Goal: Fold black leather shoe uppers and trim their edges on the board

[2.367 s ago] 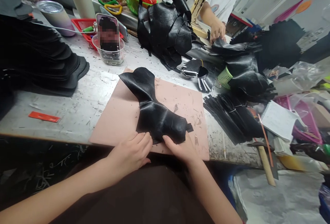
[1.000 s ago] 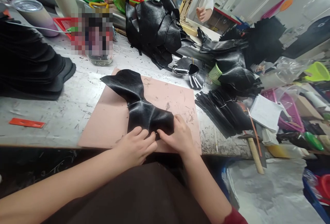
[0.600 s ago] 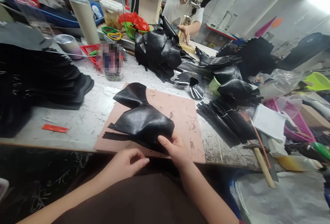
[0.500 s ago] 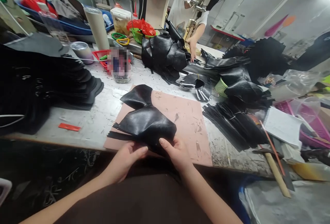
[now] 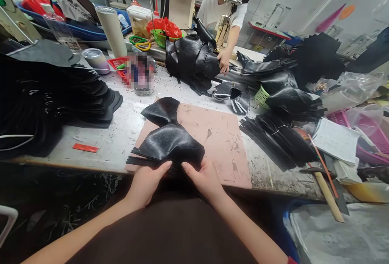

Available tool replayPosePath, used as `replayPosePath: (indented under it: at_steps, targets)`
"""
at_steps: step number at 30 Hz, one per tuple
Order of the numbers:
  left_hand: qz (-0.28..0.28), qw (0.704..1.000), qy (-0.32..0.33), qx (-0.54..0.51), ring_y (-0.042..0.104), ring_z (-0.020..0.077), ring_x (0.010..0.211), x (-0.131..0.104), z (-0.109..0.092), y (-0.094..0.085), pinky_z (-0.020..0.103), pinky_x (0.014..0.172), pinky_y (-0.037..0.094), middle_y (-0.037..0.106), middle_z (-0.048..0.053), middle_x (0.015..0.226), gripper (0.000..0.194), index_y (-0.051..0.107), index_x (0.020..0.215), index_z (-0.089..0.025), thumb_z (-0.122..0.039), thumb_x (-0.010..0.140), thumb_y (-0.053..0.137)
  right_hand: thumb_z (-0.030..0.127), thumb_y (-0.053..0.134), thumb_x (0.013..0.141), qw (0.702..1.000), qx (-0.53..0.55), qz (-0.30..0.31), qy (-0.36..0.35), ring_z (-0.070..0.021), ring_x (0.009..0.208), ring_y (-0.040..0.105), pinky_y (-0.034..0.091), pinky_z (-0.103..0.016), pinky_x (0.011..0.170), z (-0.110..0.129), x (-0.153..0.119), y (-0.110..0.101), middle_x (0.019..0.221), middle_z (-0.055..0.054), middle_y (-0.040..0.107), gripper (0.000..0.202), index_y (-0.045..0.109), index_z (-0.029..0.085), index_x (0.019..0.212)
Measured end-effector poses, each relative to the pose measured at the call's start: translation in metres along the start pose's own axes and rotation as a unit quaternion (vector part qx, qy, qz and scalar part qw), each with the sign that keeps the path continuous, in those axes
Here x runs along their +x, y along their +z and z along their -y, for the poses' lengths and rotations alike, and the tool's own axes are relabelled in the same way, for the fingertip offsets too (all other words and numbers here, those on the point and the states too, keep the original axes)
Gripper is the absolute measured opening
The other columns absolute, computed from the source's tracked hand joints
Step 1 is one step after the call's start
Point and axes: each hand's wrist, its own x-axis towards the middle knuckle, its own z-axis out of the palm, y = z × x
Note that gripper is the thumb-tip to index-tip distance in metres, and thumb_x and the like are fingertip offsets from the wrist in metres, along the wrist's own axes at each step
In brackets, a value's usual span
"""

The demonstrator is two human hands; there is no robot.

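A shiny black leather piece (image 5: 168, 142), made of two joined panels, lies over the near left part of a pink board (image 5: 219, 146). Its near edge is pinched between the thumb and fingers of my left hand (image 5: 148, 181). A short way to the right, my right hand (image 5: 205, 177) grips the same edge, thumb on top. The fingers of both hands are partly hidden under the leather. Dark strip-like ends stick out at the left side of the piece. An orange-red strip (image 5: 85, 147) lies on the table to the left.
Stacked black pieces (image 5: 91, 97) fill the table's left. Black leather pieces (image 5: 194, 57) are heaped at the back, where a co-worker's hand (image 5: 224, 60) touches them. Bundled black strips (image 5: 276, 134), a notebook (image 5: 334, 140) and a wooden-handled hammer (image 5: 328, 197) lie right.
My left hand has risen slightly and its thumb now presses on the leather's near edge. My right thumb has shifted a little left. The co-worker's hand has moved onto the heap.
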Motion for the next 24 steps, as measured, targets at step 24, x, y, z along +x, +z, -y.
replayPosePath:
  at_steps: [24]
  targets:
    - [0.090, 0.969, -0.141, -0.182, 0.060, 0.0127, 0.065, -0.008, 0.000, 0.024, 0.018, 0.055, 0.052, 0.067, -0.001, 0.068, 0.026, 0.068, 0.068, -0.016, -0.023, 0.047, 0.081, 0.025, 0.049, 0.080, 0.986, -0.108, -0.051, -0.114, -0.0203, 0.087, 0.058, 0.047, -0.033, 0.078, -0.009, -0.004, 0.000, 0.087, -0.006, 0.062, 0.018, 0.063, 0.018, 0.088]
